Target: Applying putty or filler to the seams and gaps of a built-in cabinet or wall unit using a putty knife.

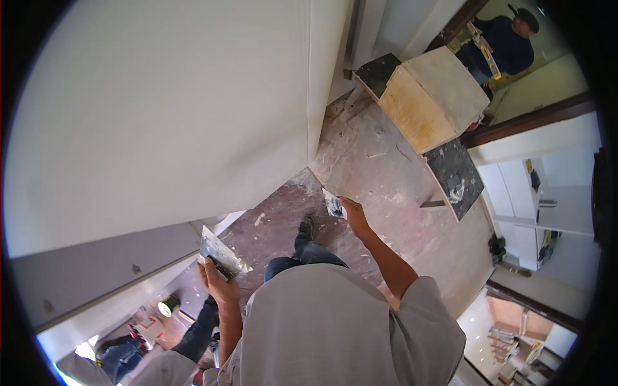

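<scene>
My left hand (219, 283) is closed around a wide metal putty knife (215, 248), held out at the left in front of the pale wall's lower edge. Whitish and dark smears mark the blade. To the right, my right hand (353, 213) grips a second putty knife (333, 204), its smeared blade pointing up and left over the floor. This blade is near the bottom corner of the large white panel (193, 116); I cannot tell whether they touch. The handles are mostly hidden by my fingers.
A plywood box (438, 96) stands on a black-topped bench (454, 177) at the far right. Beyond it a person (508, 48) holds a yellow spirit level (487, 51). An open can (168, 305) and a white bucket (149, 328) are at lower left. The floor (393, 180) is stained.
</scene>
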